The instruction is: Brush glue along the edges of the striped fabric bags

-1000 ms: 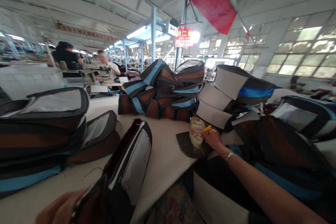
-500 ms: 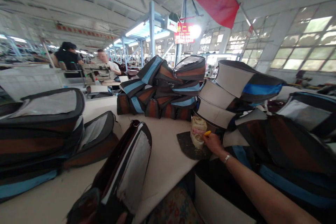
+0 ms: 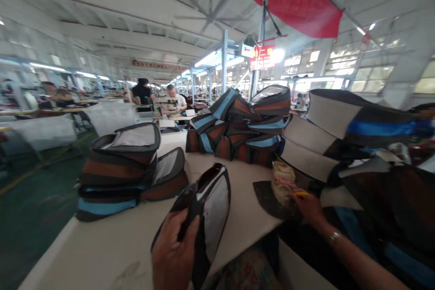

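My left hand (image 3: pixel 174 252) grips a dark bag panel (image 3: pixel 210 208) with a grey mesh face, held upright at the near edge of the white table (image 3: pixel 112 247). My right hand (image 3: pixel 308 208) reaches forward to a cream-coloured roll (image 3: pixel 280 180) that stands on a dark patch of fabric (image 3: pixel 267 200). Its fingers are pinched on a small yellow object (image 3: pixel 301 193) beside the roll. A bracelet sits on that wrist.
Stacks of brown, blue and black striped bags lie on the left (image 3: pixel 118 170), at the back (image 3: pixel 238 129) and to the right (image 3: pixel 343 131). Other people (image 3: pixel 173 99) sit at tables far behind. A green floor (image 3: pixel 30 204) runs along the left. Red banners (image 3: pixel 306 4) hang overhead.
The view has swung left, showing the floor and more of the hall. My left hand has come up into view on the bag panel. My right hand stays at the roll.
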Demonstrator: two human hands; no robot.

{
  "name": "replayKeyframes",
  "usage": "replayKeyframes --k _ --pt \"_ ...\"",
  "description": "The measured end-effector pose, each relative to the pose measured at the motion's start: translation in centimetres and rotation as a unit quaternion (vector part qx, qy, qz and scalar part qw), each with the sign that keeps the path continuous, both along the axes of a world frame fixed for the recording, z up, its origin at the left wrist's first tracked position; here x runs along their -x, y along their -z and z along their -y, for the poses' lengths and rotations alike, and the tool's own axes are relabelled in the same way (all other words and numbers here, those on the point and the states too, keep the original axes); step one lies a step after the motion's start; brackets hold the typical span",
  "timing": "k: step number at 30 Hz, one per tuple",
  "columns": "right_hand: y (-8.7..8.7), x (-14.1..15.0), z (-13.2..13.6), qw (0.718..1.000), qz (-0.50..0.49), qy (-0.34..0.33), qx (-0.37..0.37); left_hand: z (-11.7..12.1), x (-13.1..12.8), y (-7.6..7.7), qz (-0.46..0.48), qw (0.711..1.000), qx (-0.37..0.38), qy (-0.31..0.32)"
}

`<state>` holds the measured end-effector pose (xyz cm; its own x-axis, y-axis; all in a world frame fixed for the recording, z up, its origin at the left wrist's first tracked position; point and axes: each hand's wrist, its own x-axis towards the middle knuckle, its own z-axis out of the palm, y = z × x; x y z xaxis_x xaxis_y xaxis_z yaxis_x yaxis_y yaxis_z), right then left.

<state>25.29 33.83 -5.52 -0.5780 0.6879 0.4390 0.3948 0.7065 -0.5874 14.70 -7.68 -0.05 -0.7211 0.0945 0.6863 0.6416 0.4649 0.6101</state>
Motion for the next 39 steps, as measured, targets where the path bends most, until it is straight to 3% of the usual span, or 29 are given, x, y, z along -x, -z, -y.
replayKeyframes --k 6,9,10,14,17,20,25,31,36,39 --pt "-6.9 -0.3 5.2 0.981 -0.155 -0.096 0.058 0.6 -1.4 -3.1 0.100 0.992 -0.048 0.064" --pt "-10.9 -0.6 10.2 0.958 -0.222 -0.165 0.077 0.5 -2.0 -3.8 0.152 0.980 -0.073 0.105" --pt "-12.1 -0.8 12.3 0.946 -0.242 -0.200 0.076 0.4 -2.2 -3.9 0.163 0.977 -0.081 0.114" --pt "-15.6 -1.1 20.6 0.844 -0.349 -0.407 0.010 0.1 -2.9 -4.0 0.182 0.970 -0.100 0.127" --pt "-16.2 -0.4 23.7 0.808 -0.324 -0.489 -0.052 0.2 -3.3 -3.8 0.176 0.970 -0.111 0.124" --pt "-16.1 0.6 24.1 0.797 -0.286 -0.521 -0.111 0.6 -3.4 -3.6 0.180 0.965 -0.128 0.144" --pt "-16.0 0.8 23.6 0.807 -0.304 -0.489 -0.129 1.0 -3.3 -3.3 0.204 0.958 -0.135 0.149" --pt "-15.5 0.7 24.6 0.799 -0.276 -0.512 -0.150 1.3 -3.5 -3.3 0.220 0.944 -0.171 0.175" --pt "-15.2 0.7 25.0 0.796 -0.273 -0.512 -0.172 1.5 -3.6 -3.2 0.201 0.956 -0.150 0.156" --pt "-15.4 0.6 24.9 0.808 -0.283 -0.489 -0.166 1.6 -3.6 -2.8 0.191 0.958 -0.140 0.159"
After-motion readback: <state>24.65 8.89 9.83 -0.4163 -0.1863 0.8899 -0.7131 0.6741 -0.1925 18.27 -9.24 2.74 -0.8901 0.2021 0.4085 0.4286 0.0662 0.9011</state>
